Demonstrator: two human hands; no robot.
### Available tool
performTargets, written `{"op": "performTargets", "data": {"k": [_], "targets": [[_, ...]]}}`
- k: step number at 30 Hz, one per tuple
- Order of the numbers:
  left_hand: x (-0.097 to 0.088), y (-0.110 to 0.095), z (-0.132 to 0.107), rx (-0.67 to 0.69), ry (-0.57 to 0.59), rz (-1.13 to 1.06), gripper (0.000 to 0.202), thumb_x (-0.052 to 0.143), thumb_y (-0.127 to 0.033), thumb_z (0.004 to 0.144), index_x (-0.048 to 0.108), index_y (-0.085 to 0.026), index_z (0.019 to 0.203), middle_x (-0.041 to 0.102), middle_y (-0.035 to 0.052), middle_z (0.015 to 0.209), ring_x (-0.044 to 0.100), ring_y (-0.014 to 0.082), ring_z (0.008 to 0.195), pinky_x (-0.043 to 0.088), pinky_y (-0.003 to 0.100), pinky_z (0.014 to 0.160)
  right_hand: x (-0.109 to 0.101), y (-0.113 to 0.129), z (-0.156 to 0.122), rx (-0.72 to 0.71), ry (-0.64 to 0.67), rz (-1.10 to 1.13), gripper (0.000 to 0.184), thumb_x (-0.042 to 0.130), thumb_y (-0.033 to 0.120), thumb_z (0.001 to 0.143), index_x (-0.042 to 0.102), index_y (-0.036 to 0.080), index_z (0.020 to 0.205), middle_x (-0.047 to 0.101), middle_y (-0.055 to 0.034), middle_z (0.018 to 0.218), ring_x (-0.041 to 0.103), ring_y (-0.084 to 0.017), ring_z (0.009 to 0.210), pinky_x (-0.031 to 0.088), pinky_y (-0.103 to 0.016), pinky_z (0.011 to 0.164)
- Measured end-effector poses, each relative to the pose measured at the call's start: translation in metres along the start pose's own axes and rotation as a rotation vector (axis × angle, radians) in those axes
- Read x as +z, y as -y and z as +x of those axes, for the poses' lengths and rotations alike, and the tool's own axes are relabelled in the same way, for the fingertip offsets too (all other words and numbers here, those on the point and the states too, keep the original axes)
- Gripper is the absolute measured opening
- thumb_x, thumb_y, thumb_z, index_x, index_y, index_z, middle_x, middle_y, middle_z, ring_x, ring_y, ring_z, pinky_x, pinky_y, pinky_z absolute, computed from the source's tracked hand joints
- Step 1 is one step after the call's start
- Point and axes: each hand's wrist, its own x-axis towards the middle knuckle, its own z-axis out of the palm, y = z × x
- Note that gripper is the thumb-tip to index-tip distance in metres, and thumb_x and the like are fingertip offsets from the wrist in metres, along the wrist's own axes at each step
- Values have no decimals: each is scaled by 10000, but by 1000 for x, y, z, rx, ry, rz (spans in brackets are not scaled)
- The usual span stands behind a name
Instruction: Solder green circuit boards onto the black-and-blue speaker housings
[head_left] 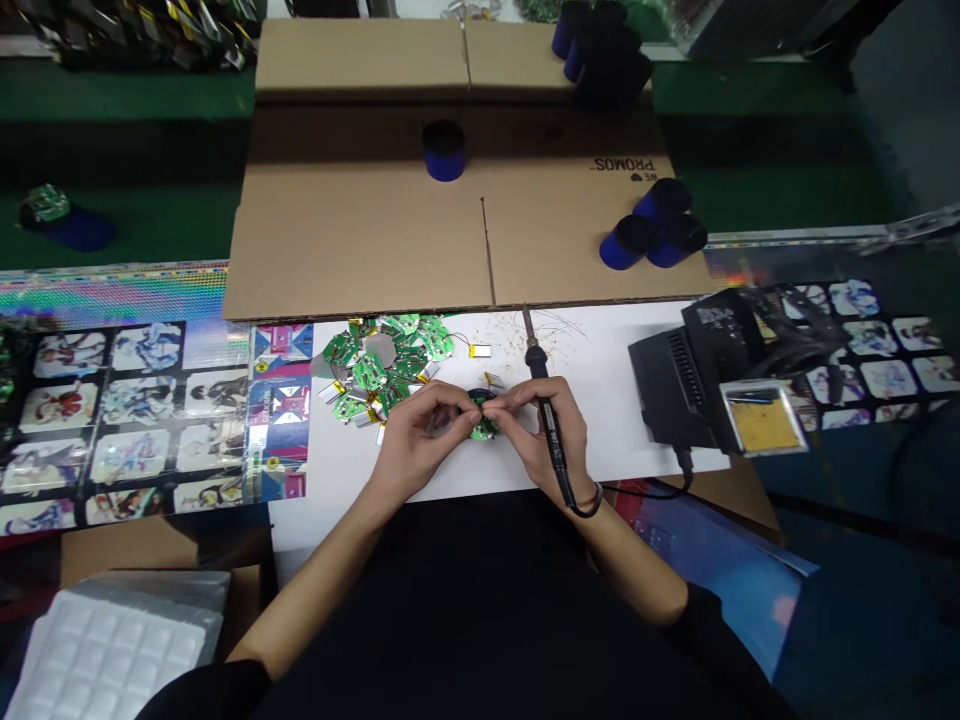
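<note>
My left hand is closed in a pinch over a small green circuit board with a dark round part. Across from it, my right hand holds a black soldering iron between its fingers, tip pointing away from me. Thumb and forefinger of that hand also pinch at the board, almost touching the left fingertips. Whatever thin piece lies between the fingertips is too small to make out. Just behind the board is a small battery; another battery lies farther back on the white sheet.
A pile of green circuit boards with batteries lies left. At right stands a black soldering station with a yellow sponge tray. Blue cylinders stand on the cardboard behind. The iron's cord runs right.
</note>
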Motion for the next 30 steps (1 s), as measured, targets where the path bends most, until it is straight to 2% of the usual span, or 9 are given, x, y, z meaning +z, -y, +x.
{"op": "performTargets", "data": {"k": [9, 14, 18, 24, 27, 30], "targets": [[2, 5, -2, -84, -6, -105, 215, 820, -390, 946, 738, -192, 934, 694, 54, 893, 634, 172, 812, 484, 292, 703, 5, 1, 2, 26, -30, 50, 331, 874, 295, 910, 552, 280, 988, 798, 22, 890, 843, -206, 886, 701, -360, 819], [-1, -7, 0, -16, 32, 61, 110, 771, -298, 967, 737, -201, 929, 710, 38, 881, 583, 151, 757, 436, 292, 675, 6, 4, 3, -14, 28, 93, 292, 816, 224, 952, 539, 283, 1024, 808, 26, 930, 820, -175, 894, 692, -357, 807], [-4, -14, 3, 42, 46, 182, 92, 732, -270, 981, 732, -206, 916, 717, 40, 880, 564, 156, 750, 427, 302, 676, 4, 5, 3, -43, 50, 45, 267, 794, 237, 972, 542, 286, 1046, 809, 18, 954, 815, -180, 913, 698, -392, 839], [-1, -8, 1, -44, 17, -1, 158, 771, -348, 972, 735, -200, 929, 705, 49, 890, 614, 172, 798, 450, 303, 686, 2, 3, 2, -7, -3, 32, 321, 852, 274, 929, 539, 284, 1000, 810, 29, 907, 828, -191, 878, 698, -373, 791], [0, -6, -1, -81, 22, -60, 170, 794, -358, 963, 737, -200, 935, 707, 51, 899, 629, 178, 818, 454, 305, 696, 1, 4, 2, -13, 26, 39, 316, 842, 244, 934, 536, 285, 1001, 812, 30, 929, 820, -183, 903, 687, -382, 838], [0, -7, -2, -61, 13, -41, 171, 801, -355, 961, 743, -200, 918, 707, 48, 885, 611, 171, 796, 437, 303, 684, 1, 5, 4, -44, 68, 18, 295, 811, 229, 952, 529, 289, 1014, 811, 21, 960, 808, -184, 941, 684, -408, 878]]}}
